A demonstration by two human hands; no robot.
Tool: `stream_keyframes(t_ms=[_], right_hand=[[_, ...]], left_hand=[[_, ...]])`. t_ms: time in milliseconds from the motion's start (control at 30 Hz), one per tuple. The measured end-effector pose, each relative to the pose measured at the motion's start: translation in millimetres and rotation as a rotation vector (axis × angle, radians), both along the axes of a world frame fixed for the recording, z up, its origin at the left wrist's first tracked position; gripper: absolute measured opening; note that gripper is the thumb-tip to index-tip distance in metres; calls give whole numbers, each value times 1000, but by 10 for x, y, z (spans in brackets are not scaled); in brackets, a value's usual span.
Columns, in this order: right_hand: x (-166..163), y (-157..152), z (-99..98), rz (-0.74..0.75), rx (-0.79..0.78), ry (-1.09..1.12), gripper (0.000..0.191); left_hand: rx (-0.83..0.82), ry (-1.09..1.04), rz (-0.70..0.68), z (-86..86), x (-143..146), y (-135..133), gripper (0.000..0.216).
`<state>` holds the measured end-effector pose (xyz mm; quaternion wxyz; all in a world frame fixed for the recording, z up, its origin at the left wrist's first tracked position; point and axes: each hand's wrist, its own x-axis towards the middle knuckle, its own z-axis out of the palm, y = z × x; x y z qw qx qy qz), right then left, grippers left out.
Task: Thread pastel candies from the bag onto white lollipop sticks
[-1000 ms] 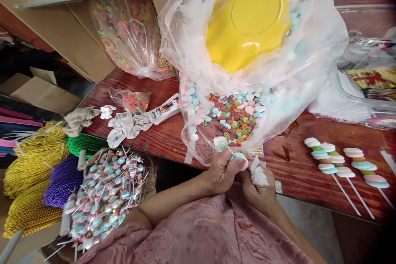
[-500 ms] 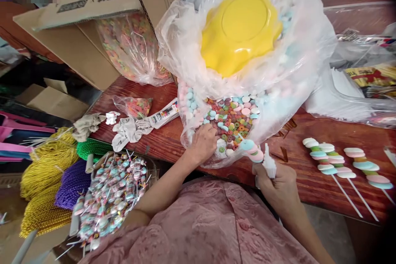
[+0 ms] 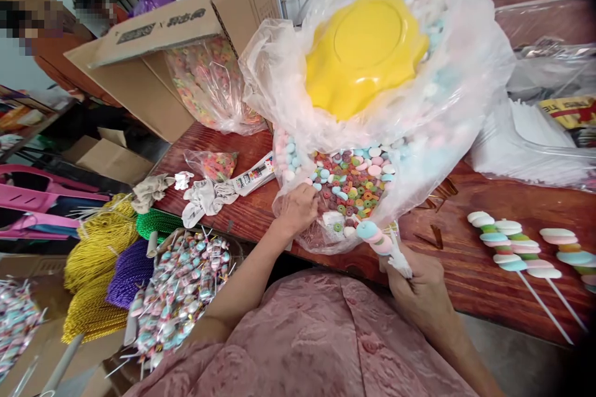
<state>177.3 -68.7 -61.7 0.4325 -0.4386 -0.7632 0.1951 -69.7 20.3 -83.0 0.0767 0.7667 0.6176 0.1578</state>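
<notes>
Pastel skewer (image 3: pixel 375 237) gripped in your right hand (image 3: pixel 416 270), tip slanting up-left toward the candy pile (image 3: pixel 349 189); your left hand (image 3: pixel 298 206) is nearer, at pile's left edge, opening and hold unclear.

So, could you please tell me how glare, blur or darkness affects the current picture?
Head view: white highlights on the yellow dish and shiny streaks on the clear bag in the carton; head view: dark blur over the right-hand corners, pixel blocks at upper left; head view: the candy skewer in the right hand is clear enough to tell blue from pink.
</notes>
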Motion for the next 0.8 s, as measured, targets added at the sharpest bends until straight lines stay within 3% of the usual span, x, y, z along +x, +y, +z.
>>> stream_keyframes(t_ms=[133, 267, 433, 567, 700, 800], right_hand=[[20, -10, -1, 6, -18, -23, 23], [23, -1, 3, 10, -39, -31, 22], [-33, 6, -26, 30, -92, -69, 22], [-77, 1, -83, 59, -130, -113, 22], [-106, 7, -132, 55, -158, -142, 22], [-124, 11, -147, 49, -180, -164, 21]], left_hand=[[-32, -208, 12, -51, -25, -20, 16], [-120, -208, 15, -9, -7, -45, 10], [-26, -279, -23, -23, 11, -201, 13], [-50, -773, 34, -37, 42, -347, 4], [-301, -1369, 178, 81, 135, -423, 28], [-361, -1575, 156, 180, 211, -457, 32]])
